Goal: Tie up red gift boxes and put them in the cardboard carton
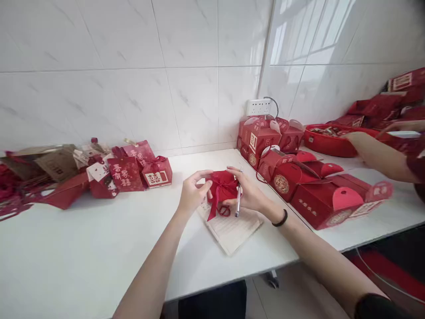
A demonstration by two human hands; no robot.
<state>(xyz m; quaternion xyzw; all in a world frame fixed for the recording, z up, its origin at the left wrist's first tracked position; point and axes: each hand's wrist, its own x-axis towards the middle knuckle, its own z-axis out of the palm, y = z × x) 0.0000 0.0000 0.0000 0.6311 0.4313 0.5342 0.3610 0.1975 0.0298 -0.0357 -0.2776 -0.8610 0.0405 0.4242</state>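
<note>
Between my two hands is a small red gift box (228, 182) tied with a dark red ribbon (215, 195) in a bow. My left hand (195, 191) grips its left side, thumb toward the bow. My right hand (249, 191) closes on the right side and also carries a silver pen (238, 195), held upright along the fingers. One ribbon tail hangs down at the front left. Beneath the box lies a sheet of written paper (232, 232) on the white table. A small dark red loop (224, 211) shows just below the box.
Several red and kraft gift bags and boxes (128, 173) line the left against the tiled wall. To the right stand red handled cartons (318, 195), some with open flaps. Farther right, another person's arm (381, 148) reaches over a red basket (327, 144). A power strip (259, 107) is on the wall.
</note>
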